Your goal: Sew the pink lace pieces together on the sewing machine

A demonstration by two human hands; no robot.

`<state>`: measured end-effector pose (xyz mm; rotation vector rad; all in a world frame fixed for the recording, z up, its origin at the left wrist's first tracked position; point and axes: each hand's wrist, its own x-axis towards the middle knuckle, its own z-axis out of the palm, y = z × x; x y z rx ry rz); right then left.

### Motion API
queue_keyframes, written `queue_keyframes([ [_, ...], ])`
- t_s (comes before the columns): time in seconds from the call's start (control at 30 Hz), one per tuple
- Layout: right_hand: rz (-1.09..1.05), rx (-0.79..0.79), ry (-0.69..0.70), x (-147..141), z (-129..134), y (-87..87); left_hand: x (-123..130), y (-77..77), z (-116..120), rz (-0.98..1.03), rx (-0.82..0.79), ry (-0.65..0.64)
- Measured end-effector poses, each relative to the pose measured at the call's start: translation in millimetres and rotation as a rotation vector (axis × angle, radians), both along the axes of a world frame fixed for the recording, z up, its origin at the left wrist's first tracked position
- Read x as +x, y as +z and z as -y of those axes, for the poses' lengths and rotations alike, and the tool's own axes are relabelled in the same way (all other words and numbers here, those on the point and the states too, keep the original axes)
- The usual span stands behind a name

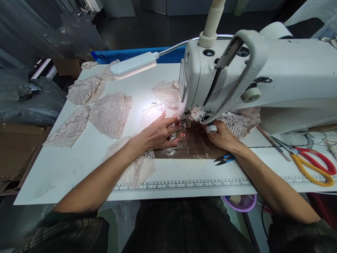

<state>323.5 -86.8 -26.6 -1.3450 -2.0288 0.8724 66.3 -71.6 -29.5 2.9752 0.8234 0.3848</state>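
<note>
My left hand (162,133) lies beside the presser foot (186,123) of a white sewing machine (195,77). Its fingers are stretched out and apart, resting on pale pink lace fabric (155,114) under the lamp's light. To the right of the foot is my right hand (222,135), near more of the lace (238,123). A ribbed knob (211,128) and the machine hide its fingertips, so its grip cannot be made out. A small gathered piece of pale pink fabric (197,113) sits by the needle area.
Lace pieces (110,114) are spread across the white table (63,168) at left. Blue thread snips (225,159) lie by my right forearm, with red-and-yellow-handled scissors (313,161) farther right. A lamp (135,65) overhangs the work. A ruler strip (181,185) follows the front edge.
</note>
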Motion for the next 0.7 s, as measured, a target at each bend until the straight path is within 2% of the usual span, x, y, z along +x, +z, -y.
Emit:
queue_keyframes([
  [0.17, 0.008, -0.04, -0.008, -4.0, 9.5, 0.2, -0.1, -2.3, 1.0, 0.033, 0.012, 0.016],
  [0.3, 0.052, 0.023, -0.089, -4.6, 11.5, -5.5, -0.8, -5.7, 1.6, 0.049, 0.016, 0.037],
  [0.47, 0.072, 0.072, -0.09, -5.6, 11.8, -5.0, -3.7, -7.2, -0.5, 0.124, -0.048, 0.063],
  [0.6, 0.082, 0.129, -0.094, -7.8, 12.6, -4.3, -12.1, 2.3, -13.8, 0.182, -0.216, 0.086],
  [0.7, 0.103, 0.181, -0.108, -9.8, 13.0, -6.6, -15.2, 15.6, -38.5, 0.276, -0.265, 0.149],
])
